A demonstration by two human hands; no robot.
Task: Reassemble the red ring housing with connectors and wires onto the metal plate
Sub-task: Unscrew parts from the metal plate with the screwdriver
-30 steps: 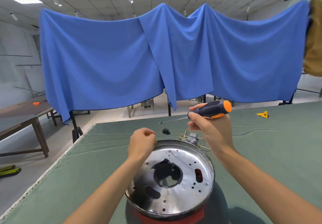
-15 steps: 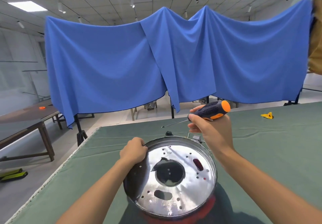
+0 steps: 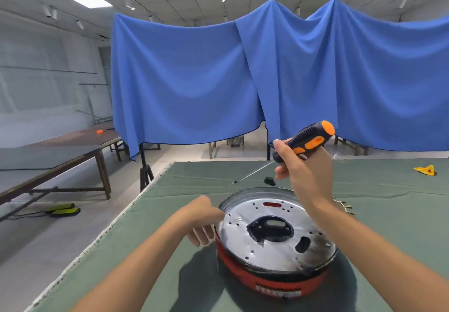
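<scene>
Plate turned since earlier frame. Left hand (image 3: 202,217) grips rim of metal plate (image 3: 274,232), steadying it atop red ring housing (image 3: 272,280) on bench (image 3: 170,251). Right hand (image 3: 305,166) holds screwdriver (image 3: 301,141) raised, likely awaiting screw.

metal plate (image 3: 274,236) in ring housing (image 3: 272,280) (on table (image 3: 170,263)), screwdriver (image 3: 303,141) above

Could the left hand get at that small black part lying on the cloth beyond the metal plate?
Probably yes: the small black part lies uncovered on the green cloth, and the left hand holds only the metal plate's rim.
</scene>
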